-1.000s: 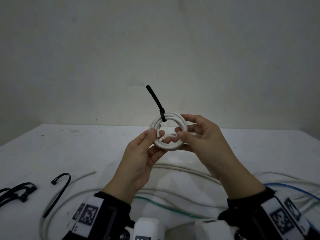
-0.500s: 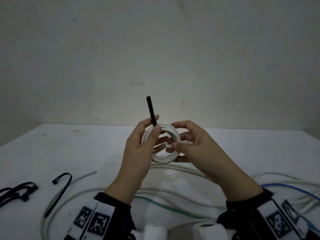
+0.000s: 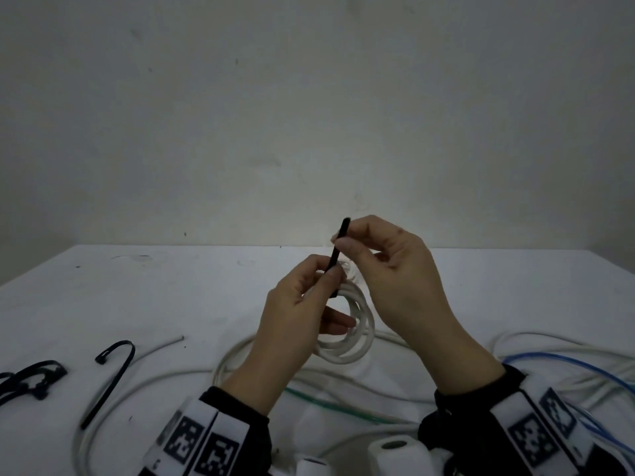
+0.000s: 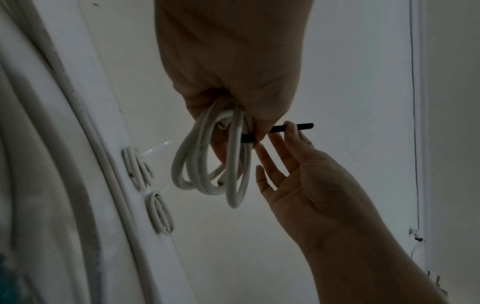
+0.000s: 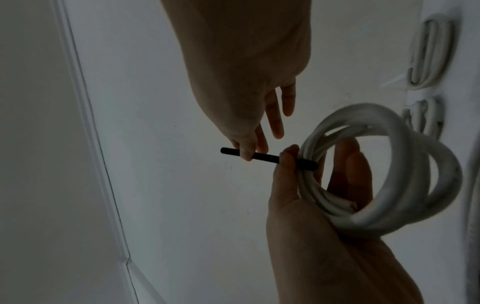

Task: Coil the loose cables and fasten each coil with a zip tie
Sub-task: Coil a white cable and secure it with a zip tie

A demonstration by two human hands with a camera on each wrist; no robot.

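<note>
Head view: left hand (image 3: 295, 317) grips white coil (image 3: 357, 334) above worktop (image 3: 171, 304) middle. Right hand (image 3: 395, 269) pinches black zip tie (image 3: 338, 255) tail.
Left wrist view: coil hangs from curled fingers (image 4: 228, 156).
Right wrist view: thumb, finger pinch tie tail.

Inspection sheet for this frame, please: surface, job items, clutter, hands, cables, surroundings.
Surface: white table, a few dark marks.
Job's things: white cable coil held above the table, black zip tie around it, tail sticking up.
Clutter: spare black zip ties at left.
Hands: left hand holds the coil at the tie; right hand pinches the tie's tail.
Cables: loose white cables, a blue cable and a green cable on the table.
Surroundings: plain wall.
</note>
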